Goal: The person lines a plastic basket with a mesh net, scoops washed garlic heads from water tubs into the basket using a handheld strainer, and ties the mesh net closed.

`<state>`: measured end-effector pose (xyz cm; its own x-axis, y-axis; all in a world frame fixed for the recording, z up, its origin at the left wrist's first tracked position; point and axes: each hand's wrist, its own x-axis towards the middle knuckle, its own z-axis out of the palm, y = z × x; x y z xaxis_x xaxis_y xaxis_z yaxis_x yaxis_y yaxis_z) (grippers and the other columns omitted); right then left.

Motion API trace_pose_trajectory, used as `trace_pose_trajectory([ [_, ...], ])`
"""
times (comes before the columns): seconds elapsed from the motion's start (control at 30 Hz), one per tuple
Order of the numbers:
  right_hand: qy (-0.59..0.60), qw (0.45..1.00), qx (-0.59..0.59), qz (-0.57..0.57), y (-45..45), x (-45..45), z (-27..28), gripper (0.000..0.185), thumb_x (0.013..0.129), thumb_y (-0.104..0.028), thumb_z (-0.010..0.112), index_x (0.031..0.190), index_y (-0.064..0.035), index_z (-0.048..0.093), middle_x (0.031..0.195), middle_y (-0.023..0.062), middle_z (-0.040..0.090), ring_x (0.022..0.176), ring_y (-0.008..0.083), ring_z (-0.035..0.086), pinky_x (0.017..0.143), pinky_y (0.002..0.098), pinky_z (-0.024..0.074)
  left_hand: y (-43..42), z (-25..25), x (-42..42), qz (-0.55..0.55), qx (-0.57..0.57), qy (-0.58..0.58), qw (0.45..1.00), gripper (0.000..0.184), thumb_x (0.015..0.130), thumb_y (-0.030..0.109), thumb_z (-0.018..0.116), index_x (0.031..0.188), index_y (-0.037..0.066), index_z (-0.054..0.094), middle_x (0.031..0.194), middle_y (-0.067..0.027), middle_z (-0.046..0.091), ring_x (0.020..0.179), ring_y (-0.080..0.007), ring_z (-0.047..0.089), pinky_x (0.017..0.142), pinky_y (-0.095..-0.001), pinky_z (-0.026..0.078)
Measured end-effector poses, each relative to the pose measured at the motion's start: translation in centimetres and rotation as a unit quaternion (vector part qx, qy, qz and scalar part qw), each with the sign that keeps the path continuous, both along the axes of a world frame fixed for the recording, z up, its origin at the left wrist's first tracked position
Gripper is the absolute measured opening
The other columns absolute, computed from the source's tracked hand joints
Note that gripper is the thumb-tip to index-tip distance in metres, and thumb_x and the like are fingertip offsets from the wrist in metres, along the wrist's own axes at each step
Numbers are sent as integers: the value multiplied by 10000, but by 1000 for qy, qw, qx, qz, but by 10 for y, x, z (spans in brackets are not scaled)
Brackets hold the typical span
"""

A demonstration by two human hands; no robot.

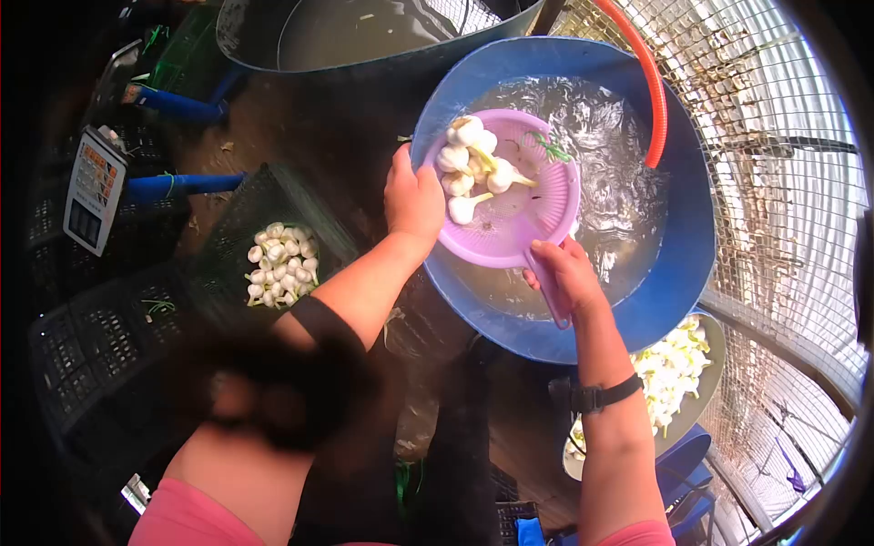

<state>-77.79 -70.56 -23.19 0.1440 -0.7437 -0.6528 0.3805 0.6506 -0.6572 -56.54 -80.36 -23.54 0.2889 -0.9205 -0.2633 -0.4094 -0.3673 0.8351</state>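
Right hand (566, 271) grasps the handle (550, 293) of a lilac plastic colander (496, 251); left hand (414, 202) lies against its left rim, though whether the fingers close cannot be told. Over the water within the blue tub (690, 218), the colander carries garlic bulbs (467, 160) bunched leftward, possibly from tilt. Two-sided support likely steadies the load. Red hose (652, 100) overhangs the tub's right side, apparently supplying water.

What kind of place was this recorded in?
Probably a garlic-washing shed or farm packing area: a blue tub of water with an orange hose, garlic bulbs heaped in a crate, and a digital scale.
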Motion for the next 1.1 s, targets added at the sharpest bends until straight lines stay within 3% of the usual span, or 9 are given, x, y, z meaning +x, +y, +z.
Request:
trace_pose_trajectory([
  [0.07, 8, 1000, 2, -8, 12, 1, 15, 206, 854, -96, 542, 1006, 26, 475, 735, 95, 568, 507, 163, 545, 438, 260, 445, 0, 1, 2, -3, 2, 11, 1000, 474, 824, 190, 405, 1271, 36, 432, 1198, -211, 531, 1113, -359, 509, 951, -398, 390],
  [0.2, 48, 994, 36, -93, 41, 1, 32, 200, 855, -96, 550, 992, 29, 476, 714, 95, 570, 513, 169, 551, 439, 268, 449, 10, 3, 4, 83, -36, 219, 971, 451, 891, 238, 428, 1295, 37, 419, 1204, -197, 539, 1117, -300, 520, 964, -357, 380],
  [0.33, 127, 981, 48, -137, 66, -3, 35, 196, 846, -118, 581, 966, 14, 501, 694, 86, 570, 513, 177, 552, 436, 273, 456, 61, -32, 42, 40, -69, 126, 989, 392, 926, 229, 451, 1262, 26, 463, 1197, -157, 560, 1137, -243, 514, 962, -329, 384],
  [0.53, 198, 963, -14, -183, 83, 37, 97, 174, 840, -160, 601, 848, -11, 511, 669, 61, 525, 522, 182, 525, 445, 280, 420, 265, -87, 188, -94, 189, 80, 974, 349, 901, 205, 526, 1177, -9, 532, 1090, -201, 616, 1045, -259, 592, 896, -337, 452],
  [0.7, 202, 975, -64, -74, 72, 104, 143, 198, 848, -142, 567, 972, 2, 512, 640, 65, 503, 494, 159, 493, 440, 263, 399, 362, -77, 263, 52, 362, 63, 928, 322, 922, 182, 506, 1189, 2, 527, 1085, -127, 616, 978, -190, 587, 842, -313, 463],
  [0.83, 247, 966, -71, 34, 49, 200, 132, 125, 822, -92, 585, 794, 29, 598, 637, 47, 567, 548, 109, 520, 495, 233, 408, 387, -98, 276, 98, 380, 78, 916, 329, 934, 177, 488, 1217, 11, 513, 1129, -101, 575, 939, -186, 576, 770, -314, 489],
  [0.93, 430, 828, -292, 207, 31, 268, 93, 590, 831, -42, 575, 1368, -38, 330, 992, 166, 633, 797, 209, 642, 633, 312, 486, 357, -80, 263, 127, 360, 171, 909, 339, 933, 178, 489, 1222, 2, 505, 1134, -101, 572, 947, -180, 570, 782, -307, 487],
  [1.0, 481, 750, -313, 330, 21, 300, 64, 775, 782, -43, 592, 1433, -46, 169, 1162, 254, 554, 861, 385, 628, 704, 385, 509, 335, -75, 253, 155, 322, 255, 898, 346, 932, 172, 487, 1231, -2, 495, 1138, -97, 569, 931, -173, 572, 790, -297, 483],
  [1.1, 511, 752, -330, 252, 14, 333, 28, 786, 790, -66, 588, 1437, -56, 142, 1081, 267, 581, 812, 405, 620, 672, 387, 509, 303, -64, 242, 170, 315, 275, 892, 351, 932, 174, 479, 1239, 3, 490, 1125, -93, 570, 905, -171, 575, 798, -294, 473],
])
